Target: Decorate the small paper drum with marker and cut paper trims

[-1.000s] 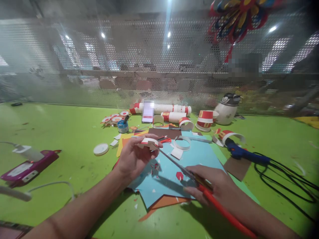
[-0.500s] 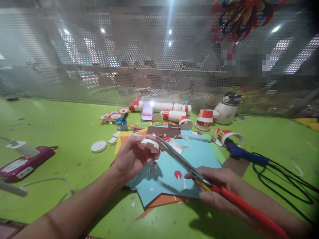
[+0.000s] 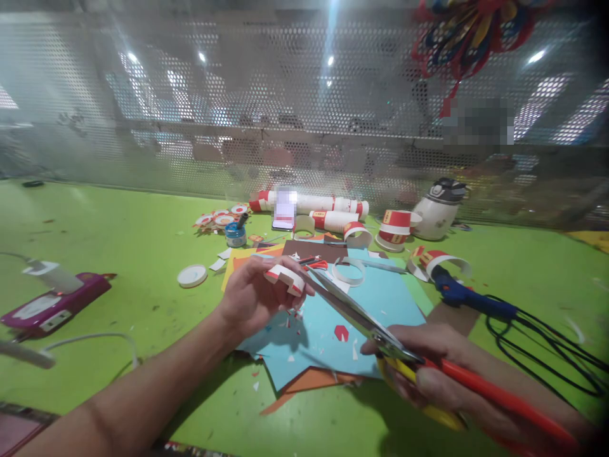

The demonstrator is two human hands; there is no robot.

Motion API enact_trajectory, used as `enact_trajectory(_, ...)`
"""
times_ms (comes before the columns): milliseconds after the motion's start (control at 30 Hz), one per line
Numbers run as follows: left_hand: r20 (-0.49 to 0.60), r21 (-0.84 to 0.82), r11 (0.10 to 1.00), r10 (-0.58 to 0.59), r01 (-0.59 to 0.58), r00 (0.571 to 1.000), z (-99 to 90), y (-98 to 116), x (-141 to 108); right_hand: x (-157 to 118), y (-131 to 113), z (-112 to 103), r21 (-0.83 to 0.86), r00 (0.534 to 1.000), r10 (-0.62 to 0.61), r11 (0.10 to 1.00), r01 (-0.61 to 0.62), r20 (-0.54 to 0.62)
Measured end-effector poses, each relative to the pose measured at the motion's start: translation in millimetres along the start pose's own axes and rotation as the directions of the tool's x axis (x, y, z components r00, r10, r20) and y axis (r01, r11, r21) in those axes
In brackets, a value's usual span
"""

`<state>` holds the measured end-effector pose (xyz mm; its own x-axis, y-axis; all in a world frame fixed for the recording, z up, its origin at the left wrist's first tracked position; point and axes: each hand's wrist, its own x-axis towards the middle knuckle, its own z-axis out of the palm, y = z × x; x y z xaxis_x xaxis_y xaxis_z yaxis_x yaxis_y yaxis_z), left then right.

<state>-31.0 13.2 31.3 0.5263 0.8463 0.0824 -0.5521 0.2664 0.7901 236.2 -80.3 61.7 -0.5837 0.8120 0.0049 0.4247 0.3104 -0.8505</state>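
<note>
Near the middle of the frame, the left hand (image 3: 250, 295) is partly curled, palm turned up, pinching a small curved white-and-red paper piece (image 3: 289, 278) between thumb and fingers. The right hand (image 3: 438, 362), at lower right, is closed around the handles of long metal scissors with red and yellow grips (image 3: 349, 311). Their blades stand slightly parted, pointing up and left, tips just beside the paper piece; whether they touch it I cannot tell. Below lies a light-blue paper sheet (image 3: 394, 301), bearing a red paper hexagon (image 3: 341, 333) and a white paper ring (image 3: 349, 272). At centre right rests a dark-blue glue gun with a black cable (image 3: 476, 303).
</note>
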Motion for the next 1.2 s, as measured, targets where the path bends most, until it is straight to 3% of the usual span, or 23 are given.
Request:
enact_trajectory(167, 0.029, -0.018, 1.0, -0.015, 0.016, 0.999, 3.7, 3, -2, -3, 2, 3, -0.077, 0.996, 0.0, 0.997, -0.007, -0.091)
enact_trajectory(300, 0.058, -0.025, 0.999, -0.028, 0.029, 0.998, 5.9, 3, -3, -1, 2, 2, -0.107, 1.0, -0.005, 0.994, 0.005, -0.002)
enact_trajectory(567, 0.078, -0.021, 0.999, -0.024, 0.026, 0.997, 5.3, 1, -1, -4, 1, 1, -0.087, 0.991, 0.104, 0.992, -0.096, 0.083)
enact_trajectory(833, 0.147, -0.009, 0.998, -0.056, 0.058, 0.987, 0.4, 0, 0, -3, 3, 1, -0.094, 0.996, 0.062, 0.994, -0.056, 0.06)
enact_trajectory(1200, 0.108, -0.038, 0.998, -0.038, 0.042, 0.993, -1.3, -2, 2, -1, 10, 3, -0.039, 0.996, 0.067, 0.997, -0.065, 0.051)
